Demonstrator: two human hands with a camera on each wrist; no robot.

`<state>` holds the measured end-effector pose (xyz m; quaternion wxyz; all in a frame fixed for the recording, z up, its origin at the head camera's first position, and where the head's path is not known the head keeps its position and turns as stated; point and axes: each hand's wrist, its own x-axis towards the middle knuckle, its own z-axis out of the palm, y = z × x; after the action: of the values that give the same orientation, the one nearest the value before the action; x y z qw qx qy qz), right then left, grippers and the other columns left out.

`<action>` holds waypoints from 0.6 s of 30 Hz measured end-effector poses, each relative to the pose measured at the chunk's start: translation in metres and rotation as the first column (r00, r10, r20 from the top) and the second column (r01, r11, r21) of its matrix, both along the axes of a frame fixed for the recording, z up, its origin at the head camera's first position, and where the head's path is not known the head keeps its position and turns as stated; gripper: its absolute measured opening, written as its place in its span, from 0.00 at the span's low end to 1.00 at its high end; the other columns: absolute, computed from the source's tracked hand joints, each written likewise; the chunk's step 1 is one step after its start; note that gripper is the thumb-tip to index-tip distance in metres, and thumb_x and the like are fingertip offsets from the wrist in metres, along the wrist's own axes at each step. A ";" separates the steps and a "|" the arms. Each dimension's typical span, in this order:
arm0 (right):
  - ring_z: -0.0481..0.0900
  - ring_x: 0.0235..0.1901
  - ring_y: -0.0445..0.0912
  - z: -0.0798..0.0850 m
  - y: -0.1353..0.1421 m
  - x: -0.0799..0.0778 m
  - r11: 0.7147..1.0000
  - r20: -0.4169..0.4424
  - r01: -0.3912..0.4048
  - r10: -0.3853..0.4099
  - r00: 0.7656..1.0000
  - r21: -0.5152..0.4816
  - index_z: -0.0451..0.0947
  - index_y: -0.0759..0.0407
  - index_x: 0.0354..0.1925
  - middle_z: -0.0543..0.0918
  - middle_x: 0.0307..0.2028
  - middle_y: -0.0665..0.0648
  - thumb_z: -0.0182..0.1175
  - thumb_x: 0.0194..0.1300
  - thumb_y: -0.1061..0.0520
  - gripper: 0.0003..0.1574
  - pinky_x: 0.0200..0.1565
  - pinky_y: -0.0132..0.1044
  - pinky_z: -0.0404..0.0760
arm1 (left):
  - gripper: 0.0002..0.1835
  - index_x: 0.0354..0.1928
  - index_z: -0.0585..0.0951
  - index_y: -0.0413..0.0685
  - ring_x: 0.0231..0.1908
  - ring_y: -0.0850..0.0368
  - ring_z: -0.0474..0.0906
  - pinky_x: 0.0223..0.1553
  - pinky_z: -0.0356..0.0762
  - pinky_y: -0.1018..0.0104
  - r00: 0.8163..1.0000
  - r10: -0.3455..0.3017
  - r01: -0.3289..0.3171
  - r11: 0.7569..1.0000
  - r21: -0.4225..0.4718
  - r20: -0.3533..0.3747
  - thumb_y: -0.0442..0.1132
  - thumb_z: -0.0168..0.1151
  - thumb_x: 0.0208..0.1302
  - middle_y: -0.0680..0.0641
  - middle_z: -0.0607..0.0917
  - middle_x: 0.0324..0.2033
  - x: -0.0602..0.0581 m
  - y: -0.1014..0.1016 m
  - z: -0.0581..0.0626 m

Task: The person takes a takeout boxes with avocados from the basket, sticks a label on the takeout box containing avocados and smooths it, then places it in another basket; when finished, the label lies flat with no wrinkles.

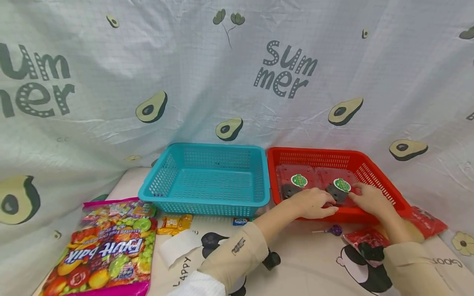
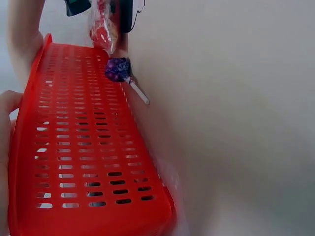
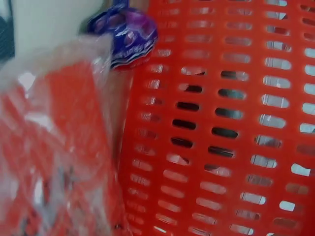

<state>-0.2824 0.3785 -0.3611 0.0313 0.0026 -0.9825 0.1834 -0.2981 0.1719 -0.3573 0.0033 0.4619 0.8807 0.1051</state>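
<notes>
Two clear plastic boxes with round green-and-white labels, the left box [image 1: 290, 172] and the right box [image 1: 327, 174], lie side by side in a red basket [image 1: 381, 181]. My left hand [image 1: 314, 203] reaches over the basket's front rim and holds the right box at its near edge. At that box's right side, my right hand [image 1: 372, 199] grips it with finger and thumb. In the left wrist view part of the left hand [image 2: 6, 147] shows beyond the basket's slotted wall [image 2: 74, 128]. The right wrist view shows that wall [image 3: 211, 113] but not the hand.
A turquoise basket [image 1: 203, 205] stands left of the red one. Before them lie a fruit candy bag [image 1: 107, 246], yellow packets [image 1: 174, 224], white paper [image 1: 179, 246], a purple lollipop [image 1: 335, 230] and a red packet [image 1: 364, 240]. Another red packet [image 1: 427, 222] lies at the right.
</notes>
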 end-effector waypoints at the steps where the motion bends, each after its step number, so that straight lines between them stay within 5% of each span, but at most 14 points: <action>1: 0.72 0.33 0.60 0.000 0.000 0.000 1.000 0.028 0.000 0.000 1.000 0.011 0.61 0.77 0.55 0.71 0.46 0.79 0.54 0.57 0.50 0.36 0.38 0.59 0.74 | 0.20 0.53 0.75 0.62 0.48 0.70 0.71 0.50 0.68 0.77 1.000 0.010 -0.010 1.000 -0.008 0.001 0.56 0.50 0.60 0.62 0.77 0.48 0.001 0.000 -0.001; 7: 0.71 0.36 0.62 0.003 -0.005 0.002 0.999 0.055 0.031 -0.032 0.998 0.025 0.60 0.75 0.56 0.69 0.47 0.77 0.54 0.57 0.47 0.40 0.38 0.61 0.73 | 0.22 0.56 0.72 0.66 0.57 0.66 0.64 0.58 0.61 0.69 0.995 0.057 -0.063 0.995 -0.080 -0.079 0.60 0.44 0.61 0.63 0.72 0.55 0.004 -0.001 -0.002; 12: 0.63 0.45 0.67 0.001 -0.012 0.001 0.995 -0.156 0.095 -0.088 0.984 0.035 0.63 0.72 0.55 0.65 0.51 0.76 0.55 0.55 0.51 0.35 0.45 0.65 0.65 | 0.20 0.55 0.72 0.66 0.57 0.64 0.63 0.58 0.60 0.69 0.983 0.053 -0.062 0.997 -0.049 -0.174 0.57 0.44 0.62 0.61 0.72 0.55 0.010 -0.012 0.000; 15: 0.58 0.49 0.68 -0.003 -0.017 0.006 0.994 -0.401 0.105 -0.106 0.910 -0.024 0.69 0.70 0.52 0.65 0.53 0.74 0.55 0.54 0.58 0.27 0.48 0.65 0.58 | 0.20 0.55 0.72 0.64 0.57 0.63 0.62 0.57 0.62 0.70 0.975 0.040 -0.038 0.999 0.014 -0.220 0.54 0.46 0.62 0.58 0.71 0.56 0.015 -0.030 -0.001; 18: 0.56 0.51 0.66 -0.014 -0.024 0.020 0.995 -0.563 0.006 -0.063 0.824 -0.102 0.71 0.68 0.49 0.65 0.54 0.72 0.54 0.53 0.63 0.22 0.47 0.64 0.54 | 0.21 0.56 0.71 0.61 0.58 0.62 0.61 0.57 0.63 0.68 0.964 0.048 -0.027 0.996 0.082 -0.262 0.53 0.48 0.62 0.56 0.70 0.57 0.023 -0.058 -0.007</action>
<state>-0.2622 0.3548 -0.3749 0.3244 0.0377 -0.9191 0.2204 -0.2748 0.1139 -0.3642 -0.1337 0.4547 0.8772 0.0768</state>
